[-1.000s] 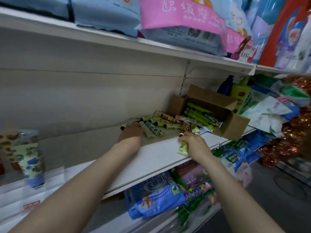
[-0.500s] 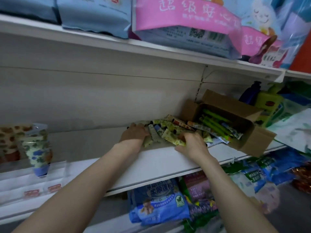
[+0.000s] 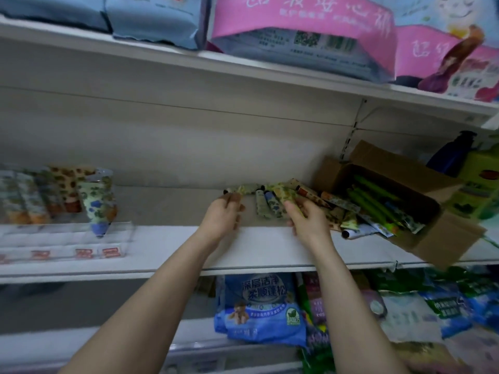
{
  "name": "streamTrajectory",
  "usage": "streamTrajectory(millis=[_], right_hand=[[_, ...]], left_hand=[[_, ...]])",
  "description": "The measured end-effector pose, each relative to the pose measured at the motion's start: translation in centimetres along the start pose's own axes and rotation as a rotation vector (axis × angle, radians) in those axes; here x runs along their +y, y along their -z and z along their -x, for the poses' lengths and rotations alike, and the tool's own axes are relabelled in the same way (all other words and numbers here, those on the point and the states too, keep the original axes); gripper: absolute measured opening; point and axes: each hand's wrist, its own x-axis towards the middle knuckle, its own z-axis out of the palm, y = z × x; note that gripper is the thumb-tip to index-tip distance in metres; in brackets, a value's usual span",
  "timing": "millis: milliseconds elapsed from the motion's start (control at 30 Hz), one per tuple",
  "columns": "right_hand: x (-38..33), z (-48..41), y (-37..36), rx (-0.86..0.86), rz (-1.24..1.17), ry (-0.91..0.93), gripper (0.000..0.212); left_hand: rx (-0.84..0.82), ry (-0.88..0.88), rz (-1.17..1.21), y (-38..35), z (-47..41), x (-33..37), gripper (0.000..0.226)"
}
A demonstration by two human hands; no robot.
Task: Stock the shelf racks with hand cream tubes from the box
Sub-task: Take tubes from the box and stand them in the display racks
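Note:
A heap of patterned hand cream tubes (image 3: 266, 205) lies on the white middle shelf (image 3: 264, 249), spilling from a tipped cardboard box (image 3: 442, 238) that still holds green tubes (image 3: 370, 198). My left hand (image 3: 222, 217) pinches one tube (image 3: 239, 190) at the heap's left end. My right hand (image 3: 307, 218) grips a green-patterned tube (image 3: 285, 194) near the heap's middle. At the far left, a clear plastic rack (image 3: 67, 238) holds upright tubes (image 3: 98, 203).
Blue and pink packs (image 3: 297, 31) fill the upper shelf. A dark blue bottle (image 3: 453, 155) and green boxes stand behind the carton. Blue bagged goods (image 3: 260, 306) hang below the shelf edge. Bare shelf lies between the rack and the heap.
The view has swung left and closer. My right hand moved from the shelf's front edge back into the heap and closed on a tube. My left hand lifted a tube at the left end.

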Motion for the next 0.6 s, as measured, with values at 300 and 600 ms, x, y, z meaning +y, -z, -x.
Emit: streamTrajectory(millis=[300,600], right_hand=[[-2.6,5.0,-1.9,-0.246,-0.414,-0.042,0.02],[-5.5,11.0,-6.1,-0.498,-0.489,-0.023,0.021]], left_hand=[[-0.119,0.209,0.95,0.7,7.2,0.2,0.026],[0.12,0.149,0.892,5.6,14.0,-1.2,0.024]])
